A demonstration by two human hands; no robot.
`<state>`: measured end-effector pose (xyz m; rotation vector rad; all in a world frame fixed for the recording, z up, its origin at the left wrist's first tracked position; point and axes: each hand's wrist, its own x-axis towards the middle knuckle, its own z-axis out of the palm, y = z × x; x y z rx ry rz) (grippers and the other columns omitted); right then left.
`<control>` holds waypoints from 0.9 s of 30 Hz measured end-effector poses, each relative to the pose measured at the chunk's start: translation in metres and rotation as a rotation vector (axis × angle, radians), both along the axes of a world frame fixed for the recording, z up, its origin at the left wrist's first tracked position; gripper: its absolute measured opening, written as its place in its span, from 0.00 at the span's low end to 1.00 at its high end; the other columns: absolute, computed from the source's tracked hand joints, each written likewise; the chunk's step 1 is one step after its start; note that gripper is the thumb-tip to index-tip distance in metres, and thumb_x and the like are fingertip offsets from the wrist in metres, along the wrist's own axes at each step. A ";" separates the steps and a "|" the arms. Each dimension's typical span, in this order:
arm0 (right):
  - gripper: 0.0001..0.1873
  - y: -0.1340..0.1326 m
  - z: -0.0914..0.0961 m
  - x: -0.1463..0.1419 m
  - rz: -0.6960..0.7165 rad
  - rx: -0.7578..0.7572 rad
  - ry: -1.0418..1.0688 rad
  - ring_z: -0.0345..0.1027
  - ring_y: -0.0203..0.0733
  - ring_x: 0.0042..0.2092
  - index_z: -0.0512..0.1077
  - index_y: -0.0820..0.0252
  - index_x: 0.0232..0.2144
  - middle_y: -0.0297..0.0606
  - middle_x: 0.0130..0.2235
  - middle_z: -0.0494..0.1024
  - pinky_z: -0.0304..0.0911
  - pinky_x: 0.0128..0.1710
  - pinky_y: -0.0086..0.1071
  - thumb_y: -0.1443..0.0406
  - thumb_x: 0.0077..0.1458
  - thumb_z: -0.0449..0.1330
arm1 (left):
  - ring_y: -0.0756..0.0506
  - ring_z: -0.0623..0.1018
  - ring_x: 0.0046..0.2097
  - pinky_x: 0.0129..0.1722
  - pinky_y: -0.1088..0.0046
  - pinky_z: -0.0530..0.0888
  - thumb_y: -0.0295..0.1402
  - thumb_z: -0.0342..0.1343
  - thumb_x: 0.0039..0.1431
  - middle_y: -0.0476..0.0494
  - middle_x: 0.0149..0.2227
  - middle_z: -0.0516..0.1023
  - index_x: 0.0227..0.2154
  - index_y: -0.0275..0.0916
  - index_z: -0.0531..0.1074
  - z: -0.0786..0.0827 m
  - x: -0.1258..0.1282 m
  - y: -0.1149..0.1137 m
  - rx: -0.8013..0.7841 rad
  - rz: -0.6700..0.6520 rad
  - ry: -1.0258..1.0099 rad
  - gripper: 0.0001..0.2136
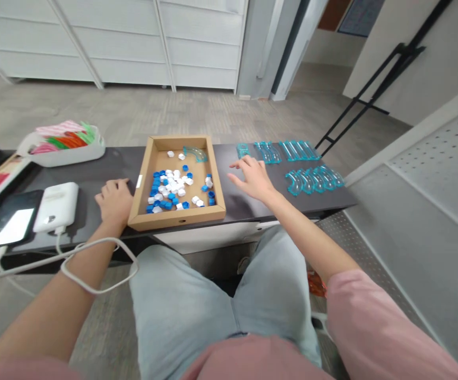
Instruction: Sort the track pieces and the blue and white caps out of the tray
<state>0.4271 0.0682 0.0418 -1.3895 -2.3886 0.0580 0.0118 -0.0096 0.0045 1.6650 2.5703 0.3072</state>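
Observation:
My left hand (114,201) rests on the dark table just left of a cardboard tray (141,179), its fingers curled in and nothing visible in them. Over the table to the right of the tray, my right hand (253,177) is open with fingers apart, holding nothing. Near its fingertips lies a small teal rectangular plastic piece (242,150). Behind and beyond it are wavy teal pieces (267,152), straight teal pieces (299,150) and curved teal pieces (314,180), laid in rows. Inside the tray are many white pieces (175,182), blue pieces (169,205) and one curved teal track-like piece (196,154).
A white power bank (57,207) with a cable (94,289) crossing my left forearm stands beside a dark phone (13,219). A white basket (70,154) of coloured items sits at the back left. White cabinets (126,42) and a perforated panel (442,174) stand around the table.

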 end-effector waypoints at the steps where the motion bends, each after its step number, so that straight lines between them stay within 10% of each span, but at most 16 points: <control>1: 0.21 0.012 0.002 -0.024 0.067 -0.023 -0.017 0.74 0.64 0.65 0.81 0.52 0.66 0.52 0.63 0.83 0.62 0.67 0.53 0.52 0.81 0.59 | 0.20 0.70 0.73 0.70 0.39 0.66 0.37 0.35 0.81 0.08 0.75 0.69 0.76 0.25 0.70 -0.001 -0.001 0.000 0.001 -0.002 0.002 0.33; 6: 0.25 0.083 -0.002 -0.128 0.119 -0.068 -0.233 0.71 0.66 0.70 0.80 0.63 0.69 0.59 0.69 0.81 0.60 0.71 0.55 0.60 0.77 0.61 | 0.23 0.70 0.74 0.69 0.45 0.65 0.38 0.43 0.83 0.11 0.74 0.69 0.78 0.27 0.68 -0.001 -0.001 -0.003 0.006 -0.011 -0.016 0.30; 11: 0.23 0.122 -0.004 -0.170 0.028 -0.100 -0.433 0.77 0.67 0.66 0.85 0.66 0.63 0.63 0.65 0.86 0.58 0.71 0.58 0.64 0.72 0.64 | 0.23 0.68 0.75 0.70 0.47 0.63 0.40 0.46 0.85 0.13 0.76 0.69 0.78 0.27 0.69 -0.002 -0.001 -0.003 0.029 -0.016 -0.051 0.29; 22: 0.20 0.100 0.013 -0.153 -0.022 -0.235 -0.112 0.82 0.55 0.66 0.87 0.56 0.62 0.45 0.60 0.92 0.64 0.72 0.48 0.67 0.74 0.64 | 0.20 0.68 0.75 0.71 0.41 0.63 0.38 0.46 0.85 0.09 0.76 0.69 0.78 0.22 0.70 -0.004 -0.001 -0.001 0.052 -0.021 -0.062 0.30; 27: 0.19 0.078 0.025 -0.095 0.029 -0.098 0.210 0.85 0.51 0.59 0.88 0.57 0.59 0.43 0.55 0.92 0.73 0.64 0.42 0.69 0.71 0.65 | 0.19 0.67 0.76 0.73 0.38 0.63 0.37 0.43 0.85 0.08 0.77 0.67 0.78 0.21 0.68 -0.002 -0.001 -0.001 0.023 -0.014 -0.071 0.30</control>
